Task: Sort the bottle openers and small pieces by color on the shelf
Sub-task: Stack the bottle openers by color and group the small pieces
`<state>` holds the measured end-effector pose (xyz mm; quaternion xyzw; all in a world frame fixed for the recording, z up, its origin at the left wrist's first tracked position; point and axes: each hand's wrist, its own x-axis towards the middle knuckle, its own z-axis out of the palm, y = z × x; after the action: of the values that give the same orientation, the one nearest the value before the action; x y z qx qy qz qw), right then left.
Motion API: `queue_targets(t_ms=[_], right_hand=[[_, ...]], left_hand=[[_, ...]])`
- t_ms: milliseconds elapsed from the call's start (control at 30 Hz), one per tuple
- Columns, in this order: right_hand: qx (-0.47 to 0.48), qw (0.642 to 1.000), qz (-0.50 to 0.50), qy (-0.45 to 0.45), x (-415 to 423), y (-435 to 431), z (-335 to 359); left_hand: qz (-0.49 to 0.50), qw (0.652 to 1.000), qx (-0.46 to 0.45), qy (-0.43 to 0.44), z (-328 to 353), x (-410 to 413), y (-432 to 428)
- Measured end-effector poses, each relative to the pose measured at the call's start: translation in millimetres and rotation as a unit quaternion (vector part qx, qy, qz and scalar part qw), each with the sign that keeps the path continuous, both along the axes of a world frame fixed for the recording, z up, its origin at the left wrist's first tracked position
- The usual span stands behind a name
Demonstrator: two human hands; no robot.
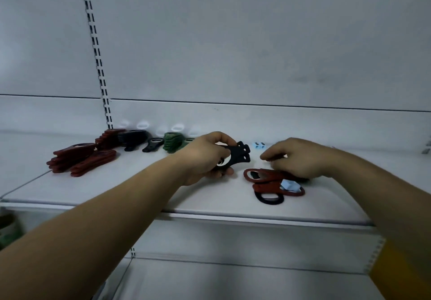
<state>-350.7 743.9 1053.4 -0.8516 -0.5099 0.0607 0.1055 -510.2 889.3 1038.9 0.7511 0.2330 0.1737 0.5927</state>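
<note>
White shelf [140,183] against a white back panel [233,43]; slotted upright [95,50] runs down the panel at left. Light is dim and bluish. Both forearms reach in from below, bare.

Left hand [205,157]: over mid-shelf, fingers and thumb curled round a fan of black openers [240,157]. Several are held together, their ends splayed toward the right, clear of the shelf surface.

Right hand [300,157]: palm down, fingers bent toward the shelf just above a loose pile. Cannot tell whether it pinches anything; the fingertips are blurred and in shadow.

Loose pile, under and in front of the right hand:
- red openers [275,175], at least two, overlapping
- light blue piece [290,186] lying on top of the lower red one
- black opener [257,196], its ring end poking out from beneath the red ones, nearest the front edge

Already grouped along the left and back of the shelf:
- red stacks [77,157], far left, with more red behind them toward the upright
- black stack [131,135] just right of the red, and a single black opener [152,144] lying beside it
- green stack [172,142] next along, partly hidden by the left hand

Small blue pieces [258,145] sit at the back, between the two hands.

Lower shelf [233,283] shows below. Yellow object [401,271] at lower right, by the right forearm, too blurred to identify.
</note>
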Motion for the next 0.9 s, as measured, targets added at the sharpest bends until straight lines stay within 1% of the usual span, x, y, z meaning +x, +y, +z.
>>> queue_targets(t_ms=[33, 133, 167, 300, 433, 567, 600, 667, 700, 733, 800, 833, 900], right_hand=[[-0.003, 1.0, -0.005, 0.009, 2, -5, 2], [-0.052, 0.998, 0.008, 0.018, 3, -16, 2], [-0.05, 0.998, 0.014, 0.019, 2, -15, 0], [0.001, 0.999, 0.031, 0.016, -2, -6, -7], [0.059, 0.997, 0.036, 0.028, -3, 0, -8], [0.089, 0.995, 0.037, -0.006, -3, 4, -10], [0.114, 0.993, 0.033, 0.002, -4, 2, -8], [0.139, 0.987, 0.053, 0.067, -7, -5, -3], [0.115, 0.985, 0.078, 0.104, -10, -10, -1], [0.068, 0.985, 0.104, 0.116, -13, -13, -1], [-0.027, 0.988, 0.135, 0.069, -20, -15, -5], [-0.038, 0.989, 0.137, 0.041, -22, -14, -8], [-0.009, 0.991, 0.13, 0.029, -25, -13, -10]], left_hand=[[0.002, 1.0, 0.002, -0.004, 0, 3, -3], [0.007, 1.0, 0.012, -0.015, -1, 11, -8], [0.011, 1.0, 0.015, -0.017, -2, 12, -8], [0.037, 0.999, 0.021, -0.022, -4, 14, -7], [0.067, 0.996, -0.007, -0.06, -2, 10, -2], [0.068, 0.994, -0.008, -0.087, -2, 7, -1], [0.06, 0.994, -0.003, -0.086, -2, 6, -2], [0.048, 0.996, 0.01, -0.077, -3, 6, -3], [0.048, 0.996, 0.015, -0.068, -4, 6, -3], [0.049, 0.997, 0.017, -0.06, -5, 6, -4], [0.049, 0.998, 0.015, -0.048, -6, 8, -4], [0.048, 0.998, 0.013, -0.046, -7, 8, -4], [0.046, 0.998, 0.01, -0.044, -7, 9, -4]])
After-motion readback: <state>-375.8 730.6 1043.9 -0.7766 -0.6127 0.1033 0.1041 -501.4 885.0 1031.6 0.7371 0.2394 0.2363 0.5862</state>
